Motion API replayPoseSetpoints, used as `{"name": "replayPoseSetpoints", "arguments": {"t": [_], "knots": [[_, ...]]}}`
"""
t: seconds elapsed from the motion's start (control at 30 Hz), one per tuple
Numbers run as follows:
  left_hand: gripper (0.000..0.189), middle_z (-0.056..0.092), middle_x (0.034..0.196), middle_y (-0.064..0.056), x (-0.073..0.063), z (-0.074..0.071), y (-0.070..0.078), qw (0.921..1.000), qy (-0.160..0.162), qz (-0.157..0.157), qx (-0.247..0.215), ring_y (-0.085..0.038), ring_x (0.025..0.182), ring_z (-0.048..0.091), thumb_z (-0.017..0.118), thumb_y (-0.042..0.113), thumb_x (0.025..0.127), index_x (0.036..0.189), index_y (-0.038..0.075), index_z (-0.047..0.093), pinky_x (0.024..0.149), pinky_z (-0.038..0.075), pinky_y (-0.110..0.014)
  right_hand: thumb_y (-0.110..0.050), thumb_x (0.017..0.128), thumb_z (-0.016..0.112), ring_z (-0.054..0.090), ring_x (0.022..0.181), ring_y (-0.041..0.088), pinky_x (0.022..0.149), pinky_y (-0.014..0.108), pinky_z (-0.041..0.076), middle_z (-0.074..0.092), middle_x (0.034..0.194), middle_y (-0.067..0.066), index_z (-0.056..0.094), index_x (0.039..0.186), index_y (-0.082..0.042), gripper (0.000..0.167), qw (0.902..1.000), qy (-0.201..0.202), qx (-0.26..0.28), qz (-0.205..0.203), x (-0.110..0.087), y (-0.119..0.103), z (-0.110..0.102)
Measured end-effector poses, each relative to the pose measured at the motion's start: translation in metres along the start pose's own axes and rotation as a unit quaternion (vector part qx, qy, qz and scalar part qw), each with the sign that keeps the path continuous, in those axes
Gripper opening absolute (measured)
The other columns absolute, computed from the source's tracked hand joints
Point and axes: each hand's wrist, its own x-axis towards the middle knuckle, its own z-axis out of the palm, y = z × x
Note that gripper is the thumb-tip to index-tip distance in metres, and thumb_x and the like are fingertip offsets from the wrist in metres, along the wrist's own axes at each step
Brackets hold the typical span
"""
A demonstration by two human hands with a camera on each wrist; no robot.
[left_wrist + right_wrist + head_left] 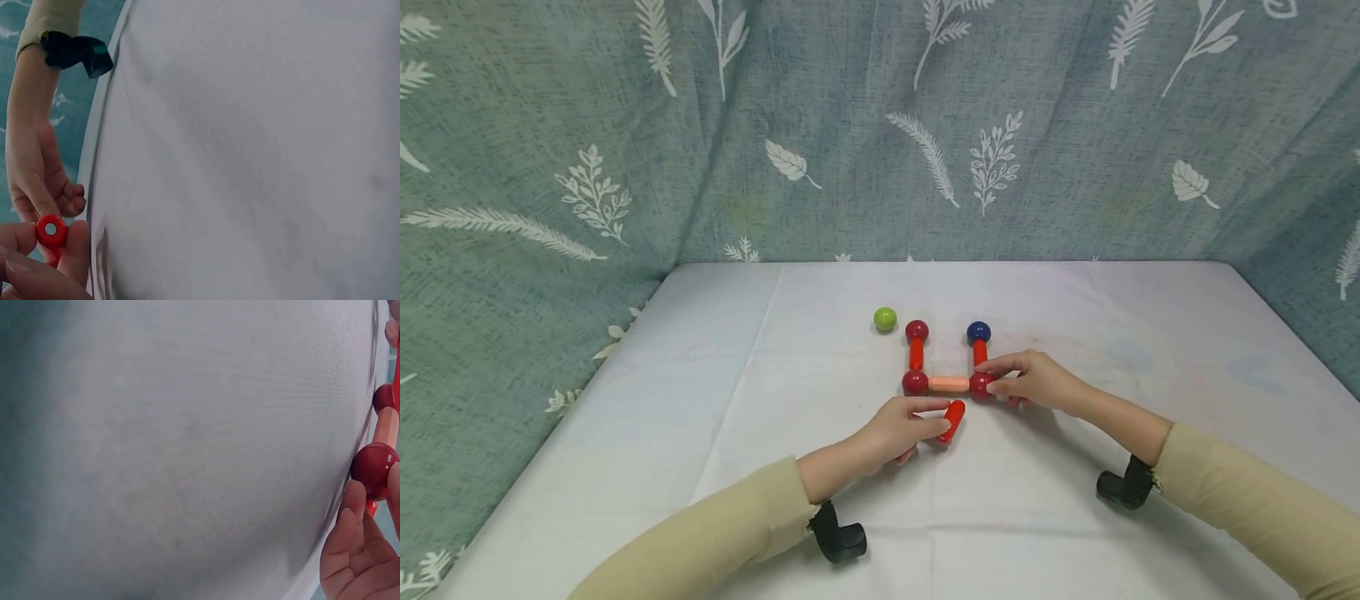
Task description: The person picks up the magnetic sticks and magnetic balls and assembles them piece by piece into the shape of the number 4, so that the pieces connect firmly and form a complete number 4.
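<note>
Between thumb and forefinger my left hand pinches a short red rod, tilted over the cloth just in front of a U-shaped frame. The left wrist view shows a round silvery spot in the end of this rod. My right hand holds the dark red ball at the frame's near right corner. From that ball an orange rod runs to another dark red ball. A red rod leads back to a third ball. The right-hand rod ends at a blue ball.
A loose green ball lies left of the frame's far end. White cloth covers the table, and a leaf-patterned green curtain hangs behind and beside it. Black cameras are strapped at both wrists.
</note>
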Motion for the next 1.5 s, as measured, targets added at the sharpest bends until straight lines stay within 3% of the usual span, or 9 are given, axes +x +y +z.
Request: {"name": "replayPoseSetpoints", "arguments": {"t": [0.4, 0.67, 0.83, 1.03, 1.27, 1.4, 1.5], "knots": [[0.038, 0.062, 0.07, -0.002, 0.012, 0.019, 0.01, 1.0, 0.005, 0.007, 0.001, -0.011, 0.034, 0.028, 0.064, 0.018, 0.085, 0.122, 0.012, 0.059, 0.036, 0.025, -0.02, -0.01, 0.087, 0.061, 0.055, 0.06, 0.016, 0.054, 0.028, 0.045, 0.064, 0.095, 0.009, 0.06, 0.12, -0.003, 0.034, 0.9999, -0.006, 0.009, -0.005, 0.0, 0.001, -0.002], [0.033, 0.07, 0.078, -0.007, 0.014, 0.023, 0.012, 0.9994, -0.009, 0.014, -0.03, -0.009, 0.033, 0.028, 0.06, 0.011, 0.086, 0.119, 0.007, 0.058, 0.035, 0.023, -0.019, -0.01, 0.087, 0.061, 0.053, 0.06, 0.016, 0.052, 0.026, 0.043, 0.063, 0.088, 0.007, 0.059, 0.121, -0.003, 0.035, 0.9999, -0.006, 0.009, 0.001, 0.001, 0.001, -0.003], [0.032, 0.069, 0.077, -0.006, 0.015, 0.026, 0.014, 0.9984, -0.008, 0.048, 0.027, -0.009, 0.04, 0.037, 0.063, 0.012, 0.084, 0.115, 0.005, 0.059, 0.039, 0.03, -0.02, -0.01, 0.087, 0.061, 0.054, 0.061, 0.016, 0.053, 0.026, 0.044, 0.062, 0.084, 0.004, 0.059, 0.121, -0.003, 0.035, 0.9999, -0.008, 0.013, 0.002, 0.002, 0.002, -0.003], [0.032, 0.067, 0.075, -0.006, 0.014, 0.029, 0.02, 0.9908, -0.007, 0.094, 0.098, -0.011, 0.055, 0.05, 0.066, 0.01, 0.082, 0.112, 0.002, 0.061, 0.048, 0.038, -0.021, -0.01, 0.087, 0.061, 0.054, 0.06, 0.015, 0.053, 0.026, 0.043, 0.062, 0.082, 0.003, 0.059, 0.121, -0.003, 0.035, 0.9998, -0.007, 0.016, 0.006, 0.002, 0.001, -0.003], [0.033, 0.065, 0.085, -0.001, 0.018, 0.02, 0.028, 0.9744, 0.032, 0.122, 0.186, -0.01, 0.067, 0.055, 0.063, 0.011, 0.084, 0.117, 0.006, 0.061, 0.056, 0.044, -0.02, -0.01, 0.086, 0.061, 0.053, 0.062, 0.016, 0.053, 0.026, 0.042, 0.063, 0.092, 0.007, 0.057, 0.123, -0.003, 0.037, 0.9997, -0.018, 0.016, 0.003, 0.002, 0.003, -0.003], [0.034, 0.067, 0.097, -0.003, 0.023, 0.013, 0.034, 0.9699, 0.045, 0.132, 0.2, -0.014, 0.086, 0.06, 0.062, 0.011, 0.086, 0.119, 0.008, 0.06, 0.072, 0.049, -0.025, -0.009, 0.085, 0.063, 0.052, 0.064, 0.016, 0.057, 0.026, 0.044, 0.06, 0.104, 0.011, 0.054, 0.127, -0.004, 0.043, 0.9991, -0.043, 0.009, 0.001, 0.002, 0.007, -0.005], [0.035, 0.067, 0.102, -0.006, 0.024, 0.01, 0.038, 0.9716, 0.041, 0.128, 0.195, -0.017, 0.095, 0.062, 0.062, 0.009, 0.085, 0.12, 0.006, 0.059, 0.08, 0.05, -0.028, -0.008, 0.083, 0.065, 0.05, 0.064, 0.017, 0.059, 0.027, 0.045, 0.057, 0.109, 0.014, 0.051, 0.13, -0.004, 0.049, 0.9979, -0.064, 0.002, -0.001, 0.002, 0.008, -0.007]]}}
